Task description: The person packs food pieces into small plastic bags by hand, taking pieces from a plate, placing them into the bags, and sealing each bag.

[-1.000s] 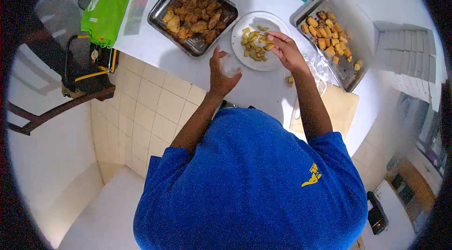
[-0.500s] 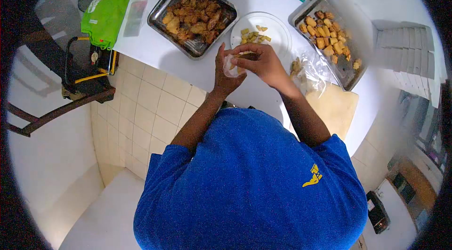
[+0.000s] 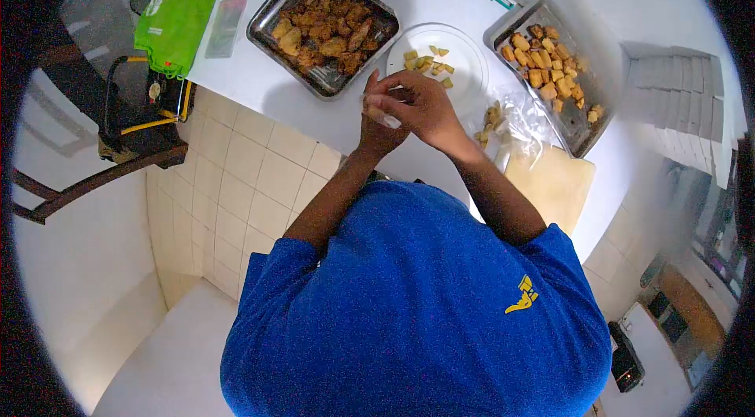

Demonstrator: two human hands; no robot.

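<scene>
From plate (image 3: 469, 63), right hand (image 3: 425, 105) moved to bag (image 3: 384, 117) left hand (image 3: 381, 135) grips; right fingers (image 3: 393, 80) unclear.

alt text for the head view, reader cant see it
A person's left hand and right hand meet at some clear plastic, near a plate of cut food. Browned pieces lie in the left tray, golden chunks in the right tray.
</scene>
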